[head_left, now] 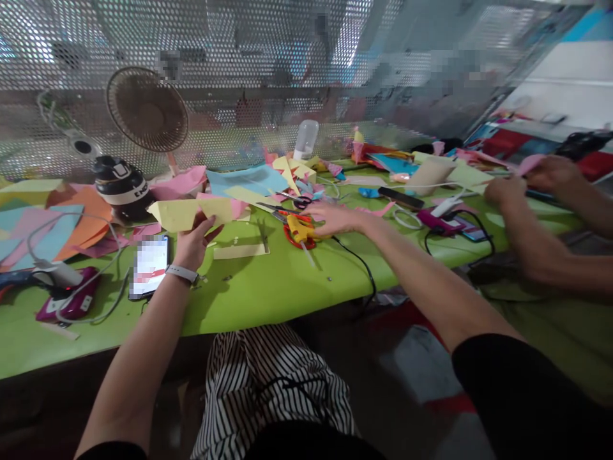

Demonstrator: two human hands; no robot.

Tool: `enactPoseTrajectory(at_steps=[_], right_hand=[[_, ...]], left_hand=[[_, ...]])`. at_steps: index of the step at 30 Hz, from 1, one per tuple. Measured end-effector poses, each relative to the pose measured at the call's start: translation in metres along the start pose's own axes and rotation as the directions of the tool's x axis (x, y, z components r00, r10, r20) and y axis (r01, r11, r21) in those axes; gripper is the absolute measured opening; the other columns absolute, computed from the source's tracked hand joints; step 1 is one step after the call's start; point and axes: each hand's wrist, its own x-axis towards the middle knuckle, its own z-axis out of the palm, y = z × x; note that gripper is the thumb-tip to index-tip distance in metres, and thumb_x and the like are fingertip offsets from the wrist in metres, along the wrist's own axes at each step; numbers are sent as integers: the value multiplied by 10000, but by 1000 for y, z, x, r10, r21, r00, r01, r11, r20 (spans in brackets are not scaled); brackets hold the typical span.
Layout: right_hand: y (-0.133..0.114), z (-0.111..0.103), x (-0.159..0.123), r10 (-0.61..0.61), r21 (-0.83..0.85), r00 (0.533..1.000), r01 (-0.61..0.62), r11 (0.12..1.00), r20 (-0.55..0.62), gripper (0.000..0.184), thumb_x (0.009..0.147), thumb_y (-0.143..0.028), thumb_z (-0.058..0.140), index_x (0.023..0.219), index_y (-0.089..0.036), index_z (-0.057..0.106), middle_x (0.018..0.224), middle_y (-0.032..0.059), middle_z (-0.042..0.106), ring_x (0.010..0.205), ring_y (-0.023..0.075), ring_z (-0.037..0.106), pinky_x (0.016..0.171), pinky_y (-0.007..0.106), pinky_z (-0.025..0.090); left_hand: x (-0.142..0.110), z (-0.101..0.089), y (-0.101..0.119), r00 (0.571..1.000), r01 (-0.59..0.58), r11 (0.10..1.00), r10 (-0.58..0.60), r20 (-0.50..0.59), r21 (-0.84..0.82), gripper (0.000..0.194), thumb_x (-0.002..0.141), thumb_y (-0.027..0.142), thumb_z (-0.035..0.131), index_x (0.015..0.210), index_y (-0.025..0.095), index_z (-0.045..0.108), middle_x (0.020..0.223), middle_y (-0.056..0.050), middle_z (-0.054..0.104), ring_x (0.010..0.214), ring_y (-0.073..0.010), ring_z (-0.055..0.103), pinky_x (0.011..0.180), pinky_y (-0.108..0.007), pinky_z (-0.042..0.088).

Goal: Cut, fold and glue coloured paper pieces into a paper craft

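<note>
My left hand (194, 243) is raised over the green table (268, 287) and pinches a folded yellow paper piece (184, 213). My right hand (332, 218) reaches out to the right, fingers spread flat, and rests on the table just above orange-and-yellow scissors (299, 233). A second pair of scissors with dark handles (287, 203) lies just left of those fingers. A yellow paper strip (239, 251) lies flat between my two hands.
Coloured paper sheets (57, 223) cover the left and back of the table. A phone (149, 265), a small fan (146, 110), a black-and-white round device (122, 185) and cables stand nearby. Another person's hands (527, 182) work with pink paper at the right.
</note>
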Motion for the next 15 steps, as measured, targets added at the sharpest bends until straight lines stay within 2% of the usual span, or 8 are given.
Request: enactPoseTrajectory(at_steps=[3,4,7,10,12,15], right_hand=[[-34,-1,18,-66,-100,989,53,994,-136,369,827,-174,613,1188,-172,689,1221,118,681,1116,274,622,956,416,500],[-48,3,27,-127,-158,983,105,982,-130,338,839,-156,603,1165,-168,693,1223,119,675,1110,265,620,940,401,504],[-84,25,55,-314,-375,947,317,871,73,368,847,-32,546,1177,-149,661,1244,130,655,1037,222,625,804,336,515],[-105,46,75,-357,-512,889,456,728,286,286,901,-17,487,1104,-120,660,1124,140,692,975,215,626,723,322,488],[-109,52,82,-356,-524,865,498,691,353,247,919,-26,485,1063,-123,660,1055,127,707,924,201,629,701,312,474],[-103,49,82,-360,-518,864,500,694,353,246,921,-15,467,1036,-131,650,1012,115,708,892,193,629,690,304,457]], left_hand=[[0,0,1,1000,-5,1000,6,7,-9,321,602,206,860,893,202,725,1052,-59,755,1090,-258,680,881,-361,608],[0,0,1,1000,-4,1000,4,7,-11,323,596,206,865,888,199,725,1046,-55,753,1074,-252,682,874,-358,610],[2,-2,1,1000,6,1000,-7,-4,-10,335,578,212,878,874,198,723,1009,-31,742,1023,-229,687,856,-351,615],[4,-4,0,1000,13,1000,-13,-4,-8,333,566,224,889,852,200,719,946,-7,728,984,-212,689,858,-351,612],[5,-5,-1,1000,15,1000,-15,-2,-18,325,555,227,897,824,199,716,916,-1,721,965,-206,688,852,-347,613],[5,-6,-2,1000,11,1000,-11,4,-24,317,548,227,903,802,197,716,912,-5,718,960,-209,690,844,-345,618]])
